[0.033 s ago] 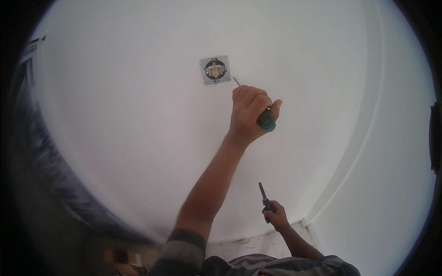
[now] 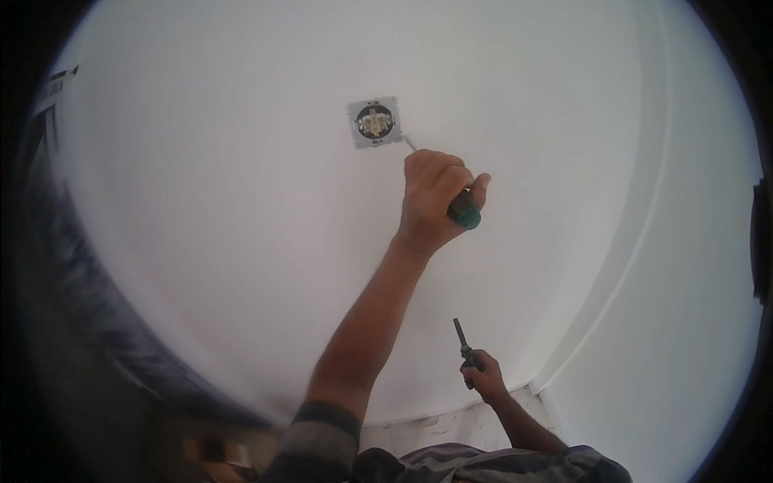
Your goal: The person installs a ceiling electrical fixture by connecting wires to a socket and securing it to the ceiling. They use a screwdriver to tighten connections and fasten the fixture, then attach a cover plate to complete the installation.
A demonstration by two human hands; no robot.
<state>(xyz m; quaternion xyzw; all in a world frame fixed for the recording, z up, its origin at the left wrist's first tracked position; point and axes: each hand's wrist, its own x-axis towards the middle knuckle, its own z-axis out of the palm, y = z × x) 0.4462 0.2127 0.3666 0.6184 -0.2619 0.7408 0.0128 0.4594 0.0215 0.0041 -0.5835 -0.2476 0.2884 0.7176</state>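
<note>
A wall socket insert [image 2: 374,121] is set in the white wall, its square grey metal frame and the metal contacts inside uncovered. Closed around a screwdriver [image 2: 465,211] with a dark and green handle, my left hand [image 2: 435,189] is below and right of the socket. The thin shaft points up and left, its tip at or close to the frame's lower right corner; contact is hard to tell. Lower down, my right hand [image 2: 487,378] grips a dark hand tool [image 2: 460,334] with a narrow straight end pointing up, its exact kind unclear.
The white wall [image 2: 241,201] meets another wall [image 2: 692,322] at a corner on the right. Pale floor [image 2: 435,431] shows at the bottom. A brown box-like thing [image 2: 213,459] stands low on the left, blurred. Dark shapes run along the left edge.
The screwdriver tip has shifted slightly left toward the frame's lower right corner, with my left hand moving along a little. My right hand and its tool have hardly moved.
</note>
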